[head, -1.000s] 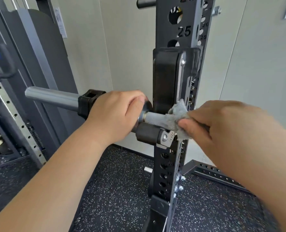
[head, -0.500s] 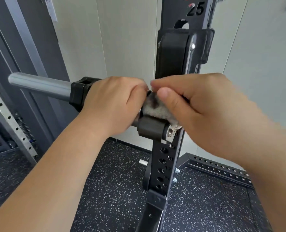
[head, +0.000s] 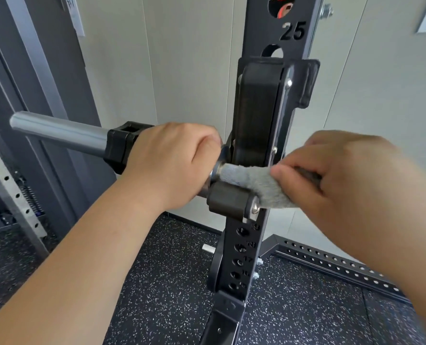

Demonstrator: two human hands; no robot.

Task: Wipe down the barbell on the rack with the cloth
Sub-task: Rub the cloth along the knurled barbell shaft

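The barbell (head: 57, 133) lies horizontally across the black rack (head: 242, 257), resting in a black hook (head: 256, 115) that is fixed on the upright post below the number 25. Its smooth grey sleeve points to the left and carries a black collar (head: 122, 145). The left hand (head: 172, 160) is closed firmly around the barbell, between this collar and the hook, with the fingers curled over the top; the part of the bar under the palm is hidden. On the other side of the hook, the right hand (head: 344, 175) holds a fluffy grey cloth (head: 264, 185). The cloth is wrapped over the thin rough part of the bar, and the thumb and the bent fingers squeeze it against the metal. One end of the cloth lies on the bar just above the round front lip of the hook. Under the rack there is a dark speckled floor (head: 157, 295), and behind it a pale wall (head: 194, 70).
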